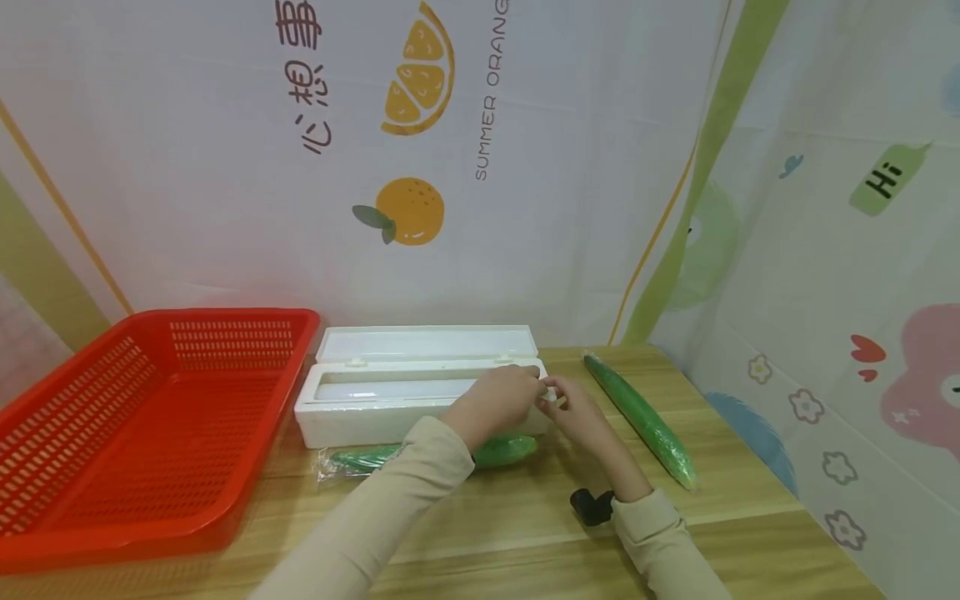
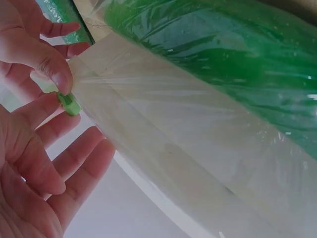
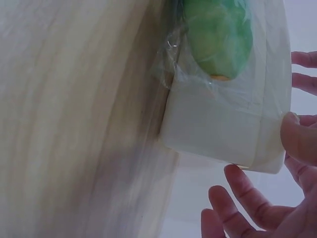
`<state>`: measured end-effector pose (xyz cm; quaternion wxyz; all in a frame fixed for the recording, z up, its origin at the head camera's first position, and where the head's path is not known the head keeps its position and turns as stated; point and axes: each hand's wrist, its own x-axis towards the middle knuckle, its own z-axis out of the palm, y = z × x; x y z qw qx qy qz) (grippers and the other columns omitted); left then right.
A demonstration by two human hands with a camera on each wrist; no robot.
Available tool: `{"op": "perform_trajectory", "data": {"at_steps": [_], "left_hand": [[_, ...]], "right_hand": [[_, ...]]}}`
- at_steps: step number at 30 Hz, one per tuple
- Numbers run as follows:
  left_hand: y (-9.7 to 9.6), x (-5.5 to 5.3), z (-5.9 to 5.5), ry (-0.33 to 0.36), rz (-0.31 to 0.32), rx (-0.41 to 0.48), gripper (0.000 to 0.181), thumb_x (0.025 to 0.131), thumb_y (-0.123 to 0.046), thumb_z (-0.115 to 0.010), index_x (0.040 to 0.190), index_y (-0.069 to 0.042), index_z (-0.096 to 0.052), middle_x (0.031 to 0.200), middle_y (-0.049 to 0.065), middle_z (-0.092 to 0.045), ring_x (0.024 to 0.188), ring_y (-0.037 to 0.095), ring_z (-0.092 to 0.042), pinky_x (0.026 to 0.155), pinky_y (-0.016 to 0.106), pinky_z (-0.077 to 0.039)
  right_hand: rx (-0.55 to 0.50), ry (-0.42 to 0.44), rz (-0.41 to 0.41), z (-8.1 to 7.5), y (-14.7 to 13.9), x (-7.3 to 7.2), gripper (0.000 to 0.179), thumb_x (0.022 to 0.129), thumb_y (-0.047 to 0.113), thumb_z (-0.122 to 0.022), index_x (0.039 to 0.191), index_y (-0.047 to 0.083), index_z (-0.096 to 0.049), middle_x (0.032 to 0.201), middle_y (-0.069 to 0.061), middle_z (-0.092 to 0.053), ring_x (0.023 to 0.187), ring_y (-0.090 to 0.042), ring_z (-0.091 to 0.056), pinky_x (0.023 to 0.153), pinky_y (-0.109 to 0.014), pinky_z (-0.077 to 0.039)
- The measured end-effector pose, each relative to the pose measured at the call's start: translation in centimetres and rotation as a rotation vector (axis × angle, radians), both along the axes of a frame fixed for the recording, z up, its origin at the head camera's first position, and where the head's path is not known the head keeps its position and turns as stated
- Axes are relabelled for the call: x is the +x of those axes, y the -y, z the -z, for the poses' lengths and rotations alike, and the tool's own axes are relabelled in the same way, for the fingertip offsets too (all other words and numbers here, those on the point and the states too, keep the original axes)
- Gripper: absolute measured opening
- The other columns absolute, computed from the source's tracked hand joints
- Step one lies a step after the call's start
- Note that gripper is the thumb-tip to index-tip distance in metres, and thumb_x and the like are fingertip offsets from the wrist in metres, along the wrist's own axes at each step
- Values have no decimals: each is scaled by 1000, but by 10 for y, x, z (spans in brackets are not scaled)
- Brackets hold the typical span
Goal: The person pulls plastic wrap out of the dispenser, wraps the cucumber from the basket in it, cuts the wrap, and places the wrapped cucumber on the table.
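A white plastic-wrap dispenser box (image 1: 360, 425) stands with its lid (image 1: 427, 343) raised, a pale roll (image 1: 397, 389) inside. Both hands meet at its right end. In the left wrist view, my right hand (image 1: 576, 412) pinches at a small green slider (image 2: 69, 104), thumb tip on its upper end. My left hand (image 1: 495, 404) touches the slider with straight fingertips, its other fingers along the box edge and its thumb apart. Clear film (image 2: 148, 89) lies creased over the box front, the creases converging beside the right thumb. A film-wrapped cucumber (image 1: 510, 451) lies against the box front, partly hidden by the left arm.
A red perforated basket (image 1: 217, 500) stands left of the box. Another wrapped cucumber (image 1: 641, 417) lies to the right on the wooden table (image 1: 525, 542). Behind hangs a white printed curtain (image 1: 540, 225). A black wrist camera (image 1: 592, 507) sits at the right sleeve.
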<state>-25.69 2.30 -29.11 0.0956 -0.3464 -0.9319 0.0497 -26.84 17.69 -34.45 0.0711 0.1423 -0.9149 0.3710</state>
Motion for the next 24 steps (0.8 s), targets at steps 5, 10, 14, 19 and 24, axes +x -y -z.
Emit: {"op": "perform_trajectory", "data": {"at_steps": [5,10,14,19,24], "left_hand": [[1,-1,0,2,13,1,25,90,-8,-58,110,-19,-67,96,-4,-60,82,12,-59,71,25,-51],[1,0,-1,4,9,-3,24,90,-8,-58,108,-18,-68,94,-4,-59,81,12,-58,70,25,-51],[2,0,-3,10,1,-16,24,90,-8,-57,109,-18,-67,95,-4,-59,81,12,-57,69,25,-51],[2,1,-3,19,-5,-22,27,91,-7,-57,113,-18,-66,98,-4,-59,81,11,-58,69,25,-52],[3,-1,-1,19,-9,-3,29,90,-5,-56,113,-18,-66,100,-3,-61,84,12,-60,71,25,-52]], "right_hand": [[7,-10,-6,0,0,0,26,91,16,-59,114,4,-58,114,-18,-56,90,-28,-56,73,-37,-49],[-1,-17,-13,-1,0,0,26,91,15,-59,113,3,-58,114,-18,-56,93,-30,-55,73,-38,-49],[-4,-10,-12,-1,0,0,25,91,15,-59,113,3,-58,114,-19,-56,91,-32,-57,72,-38,-50],[-2,-5,-15,-2,0,0,25,91,16,-59,113,4,-58,112,-18,-56,89,-30,-56,71,-37,-49],[1,-3,-12,-1,0,0,25,91,16,-59,113,4,-58,111,-18,-56,88,-30,-56,71,-37,-49]]}}
